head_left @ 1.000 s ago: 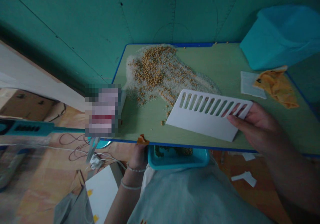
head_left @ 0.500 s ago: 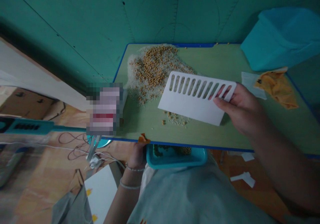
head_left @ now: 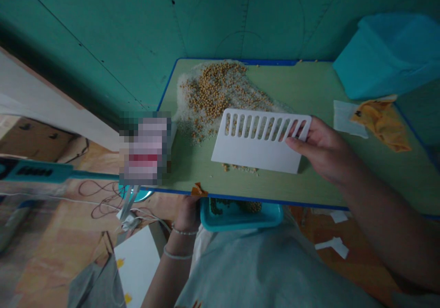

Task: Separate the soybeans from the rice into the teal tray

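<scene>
My right hand (head_left: 325, 150) is closed on the right end of a white slotted scraper board (head_left: 256, 147), held on edge over the green table (head_left: 309, 179). Behind the board lies a spread of yellow beans mixed with white rice (head_left: 216, 92). A few loose grains (head_left: 239, 167) lie just in front of the board's lower edge. My left hand (head_left: 187, 211) is below the table's front edge, gripping the left side of a teal tray (head_left: 242, 216) with beans in it; its fingers are partly hidden.
A teal bin (head_left: 388, 53) stands at the table's far right, with a white paper (head_left: 347, 118) and an orange cloth (head_left: 380, 120) in front of it. A pixelated object (head_left: 144, 150) sits at the table's left edge. Cables (head_left: 106, 202) and paper scraps lie on the floor.
My right hand has carried the scraper board from the table's near middle leftward and back toward the bean pile. A few grains are left in front of it. The left hand stays at the tray.
</scene>
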{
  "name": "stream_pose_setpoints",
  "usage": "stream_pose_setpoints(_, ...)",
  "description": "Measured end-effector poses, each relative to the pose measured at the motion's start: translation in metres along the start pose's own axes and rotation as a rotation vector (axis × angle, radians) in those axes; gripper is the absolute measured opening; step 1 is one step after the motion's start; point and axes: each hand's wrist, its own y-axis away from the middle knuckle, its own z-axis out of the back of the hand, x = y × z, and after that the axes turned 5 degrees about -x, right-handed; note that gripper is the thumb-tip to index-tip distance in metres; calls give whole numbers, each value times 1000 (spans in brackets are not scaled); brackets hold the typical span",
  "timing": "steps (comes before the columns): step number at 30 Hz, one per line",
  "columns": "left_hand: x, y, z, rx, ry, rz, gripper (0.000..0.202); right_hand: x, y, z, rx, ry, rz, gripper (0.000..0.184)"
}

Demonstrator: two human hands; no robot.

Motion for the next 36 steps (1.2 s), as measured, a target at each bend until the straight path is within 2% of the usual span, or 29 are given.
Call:
stream_pose_setpoints(5, -1, 1, -2, 6, 6, -56, 21, 0, 2, 0, 26, -16, -27, 24)
stream_pose_setpoints(10, -2, 3, -4, 17, 7, -34, 24, 0, 4, 2, 56, -5, -27, 24)
stream_pose_setpoints(18, -3, 3, -5, 18, -10, -30, 22, -4, 0, 6, -58, -79, 9, 27)
stream_pose_setpoints(36, -4, 5, -7, 4, 5, 7, 23, -2, 3, 3, 57, -33, -60, 21)
